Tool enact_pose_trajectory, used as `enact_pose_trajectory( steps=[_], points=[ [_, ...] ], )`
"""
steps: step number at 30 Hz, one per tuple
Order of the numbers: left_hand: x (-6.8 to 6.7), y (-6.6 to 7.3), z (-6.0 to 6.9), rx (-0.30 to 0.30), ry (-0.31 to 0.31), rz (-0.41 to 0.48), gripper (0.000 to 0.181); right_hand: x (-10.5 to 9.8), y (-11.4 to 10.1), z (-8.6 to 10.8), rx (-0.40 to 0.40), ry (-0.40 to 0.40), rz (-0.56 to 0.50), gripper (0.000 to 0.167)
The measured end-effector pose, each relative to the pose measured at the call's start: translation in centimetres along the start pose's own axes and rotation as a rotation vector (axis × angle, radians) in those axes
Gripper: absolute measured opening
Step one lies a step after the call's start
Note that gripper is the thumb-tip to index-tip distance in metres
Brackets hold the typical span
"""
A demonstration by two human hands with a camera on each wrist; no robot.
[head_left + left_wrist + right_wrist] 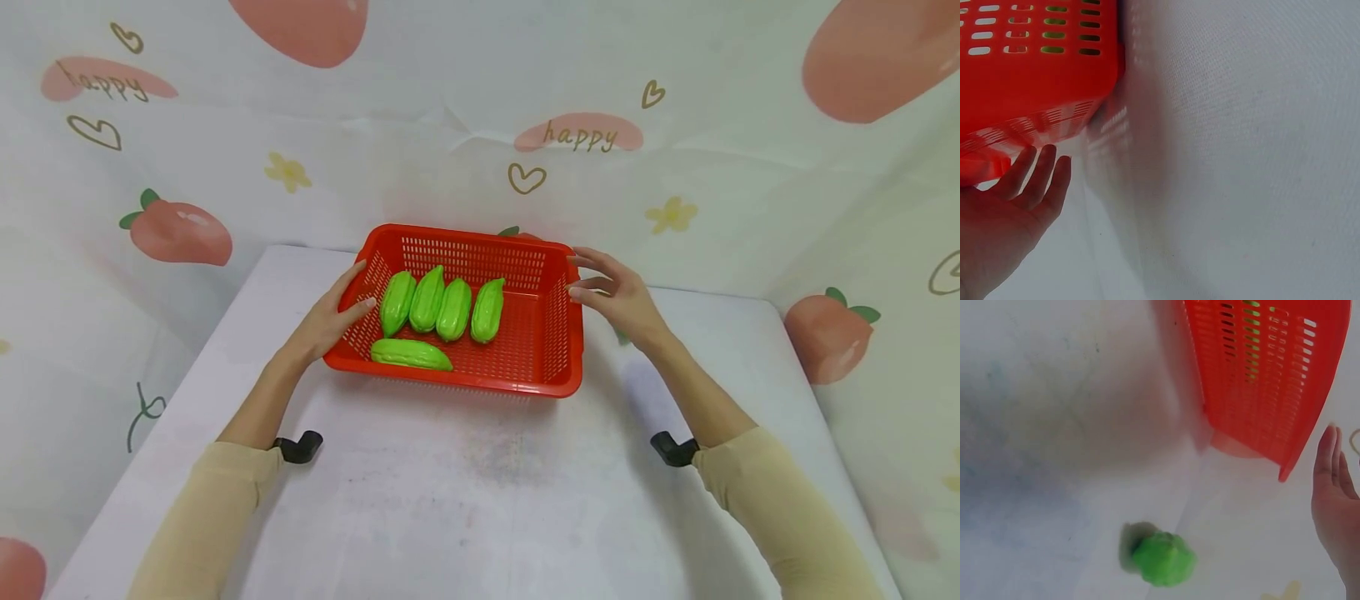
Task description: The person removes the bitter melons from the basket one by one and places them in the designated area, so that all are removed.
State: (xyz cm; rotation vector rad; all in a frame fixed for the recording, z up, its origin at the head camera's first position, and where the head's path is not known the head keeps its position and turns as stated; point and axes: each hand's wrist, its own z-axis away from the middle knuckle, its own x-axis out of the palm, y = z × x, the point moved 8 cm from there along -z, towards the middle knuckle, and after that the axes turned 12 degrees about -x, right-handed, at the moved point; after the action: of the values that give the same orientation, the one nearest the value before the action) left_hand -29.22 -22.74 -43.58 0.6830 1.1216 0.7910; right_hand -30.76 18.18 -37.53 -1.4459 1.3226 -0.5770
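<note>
A red basket (457,382) holds several green ridged vegetables: three stand close together, one (488,311) lies a little to their right, and one (411,354) lies crosswise near the front wall. At the basket's left end is the left hand (318,325), thumb over the rim and fingers outside it. The left wrist view shows this hand (1013,212) with loosely extended fingers beside the basket's outer wall (1035,75). Around the right rim, the right hand (618,296) has its fingers extended; in the right wrist view that hand (1335,500) appears beside the basket (1260,381), with a gap between.
Another green object (1163,559) rests on the white tabletop (1054,487) right of the basket, mostly hidden by the right hand in the head view. A printed cloth (450,108) hangs behind the table. Black devices (300,447) sit at both wrists.
</note>
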Motion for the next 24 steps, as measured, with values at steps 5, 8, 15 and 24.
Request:
enact_pose_trajectory(
  steps=[5, 8, 15, 24],
  points=[
    [0.0, 0.0, -0.1, -0.002, -0.004, 0.015, 0.071, 1.1, -0.2, -0.6, -0.006, -0.03, 0.002, 0.06],
    [-0.1, 0.0, -0.1, -0.006, -0.007, 0.027, 0.071, 1.9, -0.2, -1.0, 0.002, -0.054, 0.018, 0.06],
    [0.0, -0.2, -0.3, -0.02, -0.009, 0.024, 0.072, 4.0, -0.3, -1.7, 0.0, -0.109, 0.014, 0.062],
    [-0.1, -0.1, -0.2, -0.018, -0.011, 0.046, 0.071, 5.8, -0.7, -2.3, 0.001, -0.133, 0.016, 0.062]
  ],
)
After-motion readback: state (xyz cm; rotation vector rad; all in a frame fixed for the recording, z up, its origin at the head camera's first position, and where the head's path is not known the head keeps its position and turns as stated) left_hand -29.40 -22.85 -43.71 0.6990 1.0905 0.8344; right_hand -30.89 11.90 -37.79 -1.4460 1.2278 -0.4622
